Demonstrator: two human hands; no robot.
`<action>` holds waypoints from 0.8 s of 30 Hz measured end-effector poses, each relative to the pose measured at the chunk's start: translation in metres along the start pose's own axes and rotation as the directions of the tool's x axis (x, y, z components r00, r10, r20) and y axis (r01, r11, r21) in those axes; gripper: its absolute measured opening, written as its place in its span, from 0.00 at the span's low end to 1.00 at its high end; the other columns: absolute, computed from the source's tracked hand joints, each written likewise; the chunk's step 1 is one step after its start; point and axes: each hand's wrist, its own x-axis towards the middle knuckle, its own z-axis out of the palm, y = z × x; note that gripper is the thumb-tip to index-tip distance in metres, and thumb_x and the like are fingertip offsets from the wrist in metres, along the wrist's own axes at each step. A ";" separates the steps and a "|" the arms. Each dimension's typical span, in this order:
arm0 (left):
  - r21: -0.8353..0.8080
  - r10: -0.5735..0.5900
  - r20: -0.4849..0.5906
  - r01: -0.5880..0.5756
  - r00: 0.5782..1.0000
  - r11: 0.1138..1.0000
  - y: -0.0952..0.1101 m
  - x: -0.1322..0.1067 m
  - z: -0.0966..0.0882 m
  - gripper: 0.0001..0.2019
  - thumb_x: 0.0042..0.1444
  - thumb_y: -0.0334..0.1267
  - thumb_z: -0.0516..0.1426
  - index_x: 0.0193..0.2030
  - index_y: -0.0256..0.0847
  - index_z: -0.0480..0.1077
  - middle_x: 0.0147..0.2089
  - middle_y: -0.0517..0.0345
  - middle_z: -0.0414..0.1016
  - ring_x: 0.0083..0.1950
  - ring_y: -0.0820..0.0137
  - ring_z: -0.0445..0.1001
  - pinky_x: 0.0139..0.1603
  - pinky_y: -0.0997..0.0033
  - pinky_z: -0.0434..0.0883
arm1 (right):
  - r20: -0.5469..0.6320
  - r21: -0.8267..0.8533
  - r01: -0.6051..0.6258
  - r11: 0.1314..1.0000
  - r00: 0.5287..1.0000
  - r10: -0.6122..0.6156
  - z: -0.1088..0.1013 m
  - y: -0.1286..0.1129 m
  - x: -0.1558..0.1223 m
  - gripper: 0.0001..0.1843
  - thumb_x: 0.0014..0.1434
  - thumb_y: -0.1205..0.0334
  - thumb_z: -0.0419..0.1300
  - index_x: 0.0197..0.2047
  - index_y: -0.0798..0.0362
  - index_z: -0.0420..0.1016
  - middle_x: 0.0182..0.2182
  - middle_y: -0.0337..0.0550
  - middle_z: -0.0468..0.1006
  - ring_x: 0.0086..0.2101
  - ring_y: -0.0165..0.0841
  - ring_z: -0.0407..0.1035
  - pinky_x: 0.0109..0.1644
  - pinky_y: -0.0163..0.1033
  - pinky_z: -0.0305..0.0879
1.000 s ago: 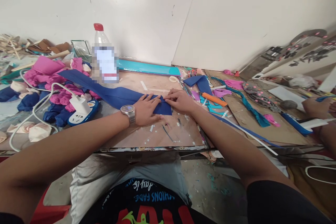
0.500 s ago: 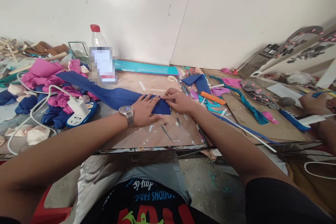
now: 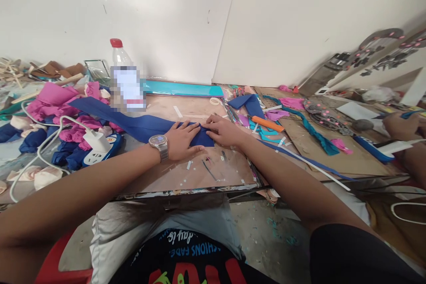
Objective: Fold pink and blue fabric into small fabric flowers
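The strip (image 3: 146,128) lies under the left hand (image 3: 179,143), fingers flat and slightly spread. At its far edge, the right hand (image 3: 228,131) has parted thumb and index since 0.5 s ago; its pinch seems eased. Beyond those fingers: 1 tape roll (image 3: 214,101).

A long, deep-blue strip of cloth (image 3: 140,128) is lying lengthwise on the worktop (image 3: 179,177), slanting from a narrower far-left end to a broader near-right one. A faint line is running along it, its left stretch is curving gently, and its right end is spreading flat.
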 end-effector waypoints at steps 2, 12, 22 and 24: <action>0.013 0.017 -0.014 -0.017 1.000 1.000 -0.001 0.004 -0.004 0.39 0.67 0.66 0.43 0.74 0.40 0.58 0.77 0.45 0.57 0.78 0.47 0.53 0.76 0.42 0.51 | -0.009 -0.006 -0.011 1.000 1.000 0.011 0.001 0.000 0.000 0.21 0.66 0.65 0.58 0.60 0.52 0.79 0.46 0.51 0.77 0.48 0.42 0.72 0.54 0.48 0.69; 0.036 0.054 -0.167 -0.049 0.984 0.998 -0.013 0.023 0.002 0.25 0.68 0.51 0.50 0.64 0.39 0.70 0.66 0.46 0.71 0.66 0.56 0.69 0.69 0.52 0.65 | -0.164 0.012 -0.116 0.993 0.980 0.117 0.012 0.004 0.004 0.10 0.65 0.63 0.63 0.46 0.51 0.87 0.38 0.47 0.82 0.38 0.36 0.75 0.45 0.39 0.67; 0.033 -0.001 -0.164 0.006 0.986 0.999 -0.014 0.020 0.012 0.29 0.68 0.53 0.47 0.70 0.41 0.65 0.74 0.48 0.63 0.75 0.53 0.58 0.74 0.47 0.58 | -0.150 -0.023 -0.107 0.994 0.983 0.103 0.012 0.001 0.008 0.11 0.66 0.60 0.63 0.45 0.49 0.88 0.38 0.46 0.82 0.37 0.36 0.75 0.43 0.40 0.66; 0.034 0.001 -0.166 0.005 0.986 0.999 -0.014 0.020 0.012 0.30 0.68 0.53 0.47 0.70 0.40 0.64 0.74 0.48 0.64 0.75 0.53 0.59 0.74 0.48 0.58 | -0.133 -0.041 -0.101 0.994 0.987 0.095 0.012 0.001 0.007 0.12 0.67 0.59 0.62 0.46 0.50 0.87 0.39 0.46 0.82 0.37 0.36 0.75 0.42 0.40 0.66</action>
